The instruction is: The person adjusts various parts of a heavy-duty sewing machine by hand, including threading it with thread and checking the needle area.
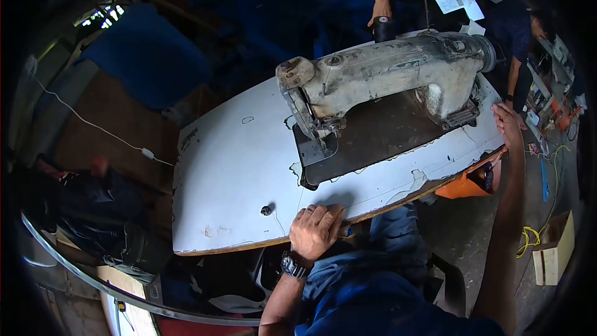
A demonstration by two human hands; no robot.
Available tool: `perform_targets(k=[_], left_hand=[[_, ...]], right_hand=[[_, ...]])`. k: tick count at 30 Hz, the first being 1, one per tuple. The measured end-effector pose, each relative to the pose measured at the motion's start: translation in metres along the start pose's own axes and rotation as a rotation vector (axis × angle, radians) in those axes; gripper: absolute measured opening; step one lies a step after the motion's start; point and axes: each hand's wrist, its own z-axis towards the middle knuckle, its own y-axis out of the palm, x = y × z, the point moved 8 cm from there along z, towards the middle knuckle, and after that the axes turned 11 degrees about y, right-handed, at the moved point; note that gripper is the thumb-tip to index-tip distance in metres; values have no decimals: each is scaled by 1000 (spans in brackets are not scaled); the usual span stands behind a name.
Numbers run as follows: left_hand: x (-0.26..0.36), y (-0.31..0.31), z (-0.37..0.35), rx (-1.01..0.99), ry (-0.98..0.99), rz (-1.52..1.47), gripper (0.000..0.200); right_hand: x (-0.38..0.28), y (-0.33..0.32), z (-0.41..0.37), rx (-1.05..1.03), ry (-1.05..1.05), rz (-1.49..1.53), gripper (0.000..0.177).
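A worn, paint-chipped industrial sewing machine (385, 74) stands on a white tabletop (230, 149) with chipped edges. At the front edge of that tabletop rests my left hand (316, 230), knuckles up and fingers curled in; whatever may be inside them is hidden. A thin thread runs down from the needle area toward this hand. My right hand (509, 126) is at the tabletop's right edge, below the machine's handwheel (486, 53), its fingers partly stretched out with nothing visible in them. A small dark knob-like part (267, 210) sits left of my left hand.
Behind the machine, another person's hand (381, 9) reaches down to a black thread cone (384, 28). A second person (513, 43) bends over at the right. Blue cloth (146, 50) lies at the back left. An orange bag (461, 186) hangs under the tabletop's right side.
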Motion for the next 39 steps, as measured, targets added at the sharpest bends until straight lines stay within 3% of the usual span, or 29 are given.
perform_targets(k=[4, 5, 7, 11, 24, 25, 27, 28, 30, 32, 33, 39], left_hand=[[3, 4, -10, -70, 1, -61, 14], [-2, 3, -10, -90, 1, -60, 13], [0, 7, -18, -39, 61, -68, 13], [0, -10, -6, 17, 3, -39, 19], [-4, -6, -9, -34, -10, -83, 25], [-3, -5, -9, -49, -5, -99, 24], [-4, -8, -10, -31, 17, -123, 15], [-7, -1, -14, -126, -33, -212, 16], [-5, 6, -15, -179, -31, -101, 18], [-4, 4, -11, -88, 24, -28, 15], [-3, 4, -9, -9, 53, -4, 15], [12, -4, -2, 12, 86, 40, 11]], right_hand=[[-4, -3, -5, 11, -45, -83, 20], [14, -27, 15, 0, -22, -230, 19], [19, -29, 27, -5, -38, -168, 20], [34, -33, 50, -5, 45, -87, 24], [60, -77, 68, 13, 186, 41, 50], [53, -75, 60, -25, 202, 118, 47], [68, -96, 72, -304, 8, 86, 43], [80, -90, 74, -287, 4, 525, 34], [45, -51, 21, 156, 3, -7, 34], [2, -7, -19, 143, -4, -101, 18], [-7, 2, -22, 19, -37, -106, 15], [-16, 16, -28, -6, -34, 85, 13]])
